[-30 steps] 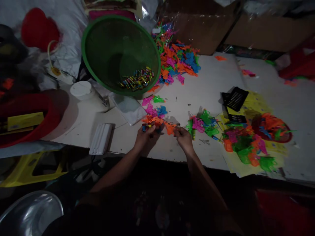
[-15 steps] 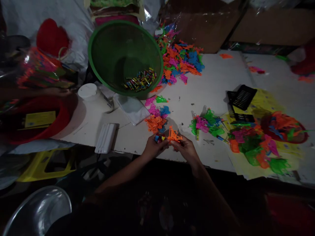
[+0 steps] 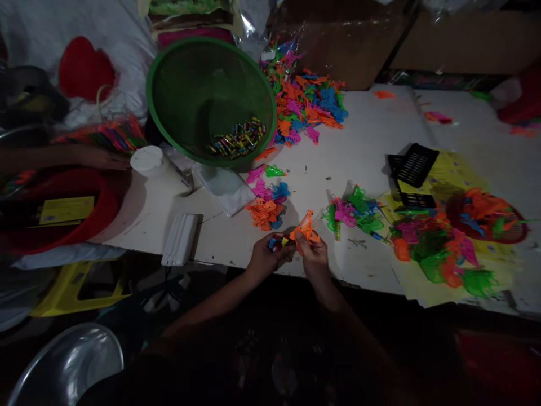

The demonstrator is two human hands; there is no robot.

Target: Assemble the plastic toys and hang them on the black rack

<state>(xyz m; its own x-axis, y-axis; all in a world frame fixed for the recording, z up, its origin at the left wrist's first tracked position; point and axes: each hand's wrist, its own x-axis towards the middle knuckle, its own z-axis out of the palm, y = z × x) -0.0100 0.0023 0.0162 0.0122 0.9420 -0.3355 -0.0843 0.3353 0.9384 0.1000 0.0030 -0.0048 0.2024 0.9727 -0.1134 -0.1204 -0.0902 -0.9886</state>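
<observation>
My left hand (image 3: 265,259), at the table's front edge, is closed around a few small coloured cylinders (image 3: 274,243), blue, red and yellow. Right beside it, my right hand (image 3: 315,256) pinches an orange plastic toy piece (image 3: 305,226) with an openwork frame. The fingertips of both hands are close together; whether they touch is hard to tell in the dim light. Just beyond my left hand lies a small pile of orange, pink and blue toy pieces (image 3: 265,213). To the right of my right hand is another cluster of green, pink and blue pieces (image 3: 344,211).
A green basket (image 3: 169,127) holds many small cylinders. Behind it rises a heap of coloured pieces (image 3: 308,104). Rightward are black trays (image 3: 416,163), yellow sheets (image 3: 456,169) and a red basket (image 3: 524,231). Leftward are a white jar (image 3: 154,166), a power strip (image 3: 181,239) and another person's hand (image 3: 105,158).
My right hand has turned, and the orange piece now points up and tilts differently, slightly farther right. My left hand still holds the cylinders. The other person's hand has shifted near the red tub.
</observation>
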